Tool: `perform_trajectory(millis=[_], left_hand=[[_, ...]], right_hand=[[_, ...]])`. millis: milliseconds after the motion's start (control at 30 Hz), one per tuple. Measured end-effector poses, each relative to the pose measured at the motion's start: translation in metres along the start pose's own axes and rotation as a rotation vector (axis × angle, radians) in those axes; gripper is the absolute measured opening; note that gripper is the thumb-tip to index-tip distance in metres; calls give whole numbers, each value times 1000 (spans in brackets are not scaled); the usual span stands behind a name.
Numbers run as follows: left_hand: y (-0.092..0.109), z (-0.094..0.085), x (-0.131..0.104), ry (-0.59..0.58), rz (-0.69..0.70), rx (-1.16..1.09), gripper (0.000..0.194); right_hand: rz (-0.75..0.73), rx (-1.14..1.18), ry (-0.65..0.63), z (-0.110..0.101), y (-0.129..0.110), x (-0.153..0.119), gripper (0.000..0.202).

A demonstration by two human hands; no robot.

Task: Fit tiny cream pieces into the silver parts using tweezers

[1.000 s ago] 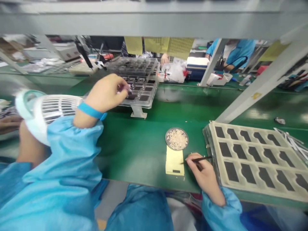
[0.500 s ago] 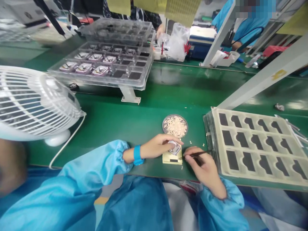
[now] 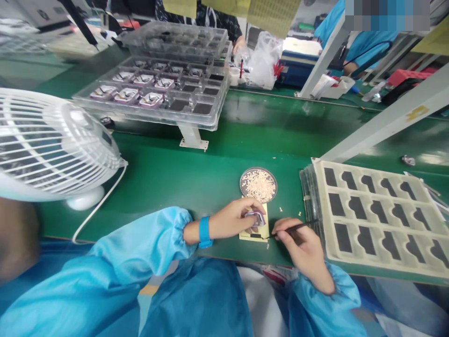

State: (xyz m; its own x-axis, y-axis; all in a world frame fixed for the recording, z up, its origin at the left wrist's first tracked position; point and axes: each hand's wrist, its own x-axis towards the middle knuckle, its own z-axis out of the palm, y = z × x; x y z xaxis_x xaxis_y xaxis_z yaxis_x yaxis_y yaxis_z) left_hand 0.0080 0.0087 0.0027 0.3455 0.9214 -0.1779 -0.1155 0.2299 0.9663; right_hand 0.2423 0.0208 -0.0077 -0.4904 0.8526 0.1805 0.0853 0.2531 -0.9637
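My left hand [image 3: 235, 217] grips a small white-and-purple rimmed part [image 3: 257, 218] between thumb and fingers, tilted above a pale yellow pad [image 3: 262, 231]. A dark strip [image 3: 257, 236] lies near the pad's front edge. Pinched in my right hand [image 3: 303, 243] are dark tweezers [image 3: 294, 228], their tips close to the pad's front right corner. Whether the tips hold anything is too small to tell. Just behind the pad sits a round dark dish [image 3: 242, 184] full of tiny pale pieces [image 3: 259, 186].
At right stands a cream compartment tray [image 3: 377, 220] with dark inserts. A clear tray [image 3: 215, 122] holding several similar rimmed parts rests on a raised stand at upper left. A white fan [image 3: 52, 145] is at left, a slanted post [image 3: 386, 112] at right. People sit across the bench.
My left hand has tipped the rimmed part up, so its face is seen more edge-on. The tweezers have shifted slightly towards me. The whole view has moved a little.
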Motion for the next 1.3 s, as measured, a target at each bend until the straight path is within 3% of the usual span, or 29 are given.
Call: perform_trajectory(millis=[133,300,533,867,1300], left_hand=[[-4,2,-2,41,-33,-65,17],[-8,5,-3,129,-60,41,20],[1,7,-1,162,-67,38,27],[-5,5,1,141,-46,33,20],[-8,4,0,156,-46,54,21]], right_hand=[[-138,107,177,4,-10,3,10],[-376,-6,381,16,-13,14,15],[-418,-54,371,18,-10,12,24],[-284,-152,256,20,-4,12,24],[-293,-228,235,22,-5,14,26]])
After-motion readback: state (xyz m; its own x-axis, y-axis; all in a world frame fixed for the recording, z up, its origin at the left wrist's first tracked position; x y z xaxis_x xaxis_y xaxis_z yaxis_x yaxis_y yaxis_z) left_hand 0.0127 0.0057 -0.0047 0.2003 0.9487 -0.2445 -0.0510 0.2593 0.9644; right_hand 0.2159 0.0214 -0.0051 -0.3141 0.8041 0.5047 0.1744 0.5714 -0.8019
